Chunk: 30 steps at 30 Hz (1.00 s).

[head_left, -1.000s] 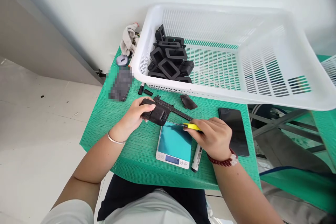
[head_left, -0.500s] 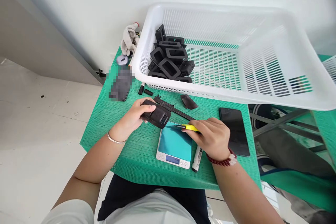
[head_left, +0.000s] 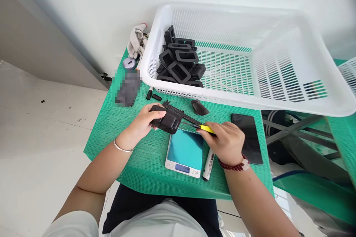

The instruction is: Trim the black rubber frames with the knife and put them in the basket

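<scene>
My left hand (head_left: pixel 141 122) grips a black rubber frame part (head_left: pixel 167 121) just above the green mat, left of a small digital scale (head_left: pixel 185 152). My right hand (head_left: pixel 225 141) is closed on a yellow-handled knife (head_left: pixel 206 128), its thin blade pointing left toward the part, over the scale's far edge. A black caliper (head_left: pixel 182 114) lies on the mat behind the part. A black marker (head_left: pixel 208 163) lies under my right hand beside the scale.
A large white slotted basket (head_left: pixel 278 100) behind holds a pile of black frame parts (head_left: pixel 180 63). A black phone (head_left: pixel 247 137) lies right of my hand, a loose black scrap (head_left: pixel 199 107), a blurred phone (head_left: pixel 127 88), a small round object (head_left: pixel 128 63) and a glove (head_left: pixel 137 40) at the left.
My right hand with the knife has shifted slightly up and away, bringing the blade nearer the caliper. The left hand and its part have stayed almost still.
</scene>
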{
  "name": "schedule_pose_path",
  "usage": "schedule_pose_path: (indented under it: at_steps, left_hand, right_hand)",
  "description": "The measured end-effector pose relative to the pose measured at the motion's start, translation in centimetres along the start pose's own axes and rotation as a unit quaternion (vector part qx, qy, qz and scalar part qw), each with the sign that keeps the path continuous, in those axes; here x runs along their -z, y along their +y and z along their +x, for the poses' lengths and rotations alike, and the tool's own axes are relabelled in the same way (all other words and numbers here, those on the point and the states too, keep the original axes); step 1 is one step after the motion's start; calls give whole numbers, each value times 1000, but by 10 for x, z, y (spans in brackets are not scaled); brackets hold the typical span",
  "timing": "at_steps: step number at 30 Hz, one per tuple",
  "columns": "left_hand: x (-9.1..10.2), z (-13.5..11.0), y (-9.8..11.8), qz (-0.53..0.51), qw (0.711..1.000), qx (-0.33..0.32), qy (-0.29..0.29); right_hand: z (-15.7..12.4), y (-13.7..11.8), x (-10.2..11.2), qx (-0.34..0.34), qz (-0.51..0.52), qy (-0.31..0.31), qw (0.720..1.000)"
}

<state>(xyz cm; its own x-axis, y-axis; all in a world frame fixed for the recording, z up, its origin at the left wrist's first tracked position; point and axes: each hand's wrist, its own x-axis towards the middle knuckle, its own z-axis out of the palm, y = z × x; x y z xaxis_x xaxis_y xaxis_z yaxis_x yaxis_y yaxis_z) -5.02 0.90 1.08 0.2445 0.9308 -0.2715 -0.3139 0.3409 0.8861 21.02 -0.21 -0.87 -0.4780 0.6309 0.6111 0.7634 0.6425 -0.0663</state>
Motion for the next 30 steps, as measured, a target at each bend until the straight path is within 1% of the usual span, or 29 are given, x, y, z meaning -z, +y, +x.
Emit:
schedule_pose_path:
  at_steps: [2, 3, 6, 8, 12, 14, 17, 19, 21, 24, 26, 30]
  left_hand:
    - [0, -1, 0, -3, 1000, -10, -4]
    - [0, -1, 0, -4, 1000, -13, -1]
    - [0, -1, 1, -5, 1000, -12, 6]
    - [0, -1, 1, -2, 1000, -7, -5]
    - [-1, -2, 0, -6, 1000, -11, -19]
    - [-1, -2, -1, -13, 1000, -20, -3]
    - [-2, -1, -1, -20, 999, -26, 42]
    - [-2, -1, -2, -23, 998, -21, 52]
    - [-3, 0, -2, -20, 999, -18, 46]
    - [-3, -1, -2, -14, 999, -21, 43]
    - [-4, -1, -3, -11, 998, -29, 61]
    - [-7, -1, -2, 0, 993, -55, 105]
  right_hand:
    - [-1, 2, 0, -14, -20, 18, 1000]
    - [-1, 2, 0, -11, -15, 21, 1000]
    - [0, 1, 1, 26, 43, 5, 999]
    - [0, 0, 1, 43, 64, -7, 997]
    - [-1, 2, 0, -5, 1, 22, 1000]
    - [-1, 2, 0, -10, 0, 30, 1000]
    - [1, -2, 2, 28, 55, 11, 998]
    - [2, -5, 2, 46, 66, -4, 997]
    - [3, -7, 1, 36, 41, -6, 998]
    - [3, -8, 1, 5, -7, 9, 1000]
    - [2, -9, 1, 5, -7, 10, 1000]
    - [3, -12, 1, 24, 8, -14, 1000]
